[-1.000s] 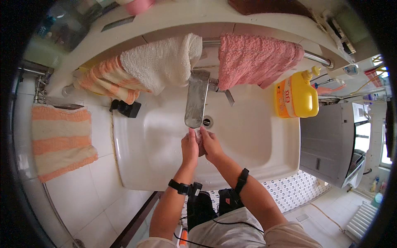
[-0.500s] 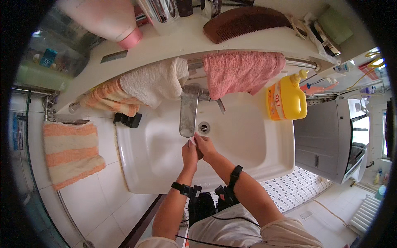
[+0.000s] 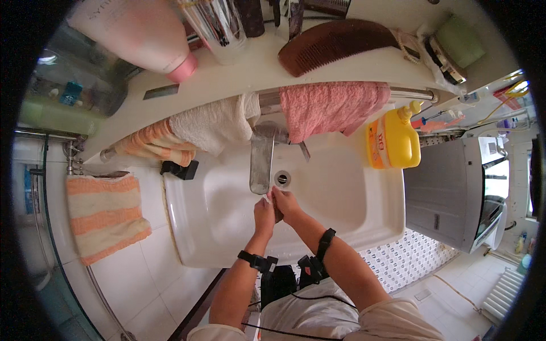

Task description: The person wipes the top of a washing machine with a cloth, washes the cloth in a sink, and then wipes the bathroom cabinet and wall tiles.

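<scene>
Both hands are together over the white sink (image 3: 335, 199), just below the tip of the grey metal faucet (image 3: 261, 165). My left hand (image 3: 264, 216) has its fingers curled in against the right one. Closed in the same way, my right hand (image 3: 286, 204) meets it beside the drain (image 3: 282, 179). A sliver of something dark brownish shows between the palms, and a small pale pinkish bit at the fingertips. What they hold is mostly hidden. No water stream can be made out.
A yellow pump jug (image 3: 395, 139) stands on the sink's right rim. Pink (image 3: 335, 111) and white towels (image 3: 213, 122) hang from a rail behind the faucet. On the shelf above lie a brown comb (image 3: 341, 42) and a pink-capped tube (image 3: 136, 40). A small black object (image 3: 181, 169) sits at the left rim.
The whole view has shifted slightly, so sink and shelf appear a little lower. My hands stay pressed together under the faucet, with only slight finger movement.
</scene>
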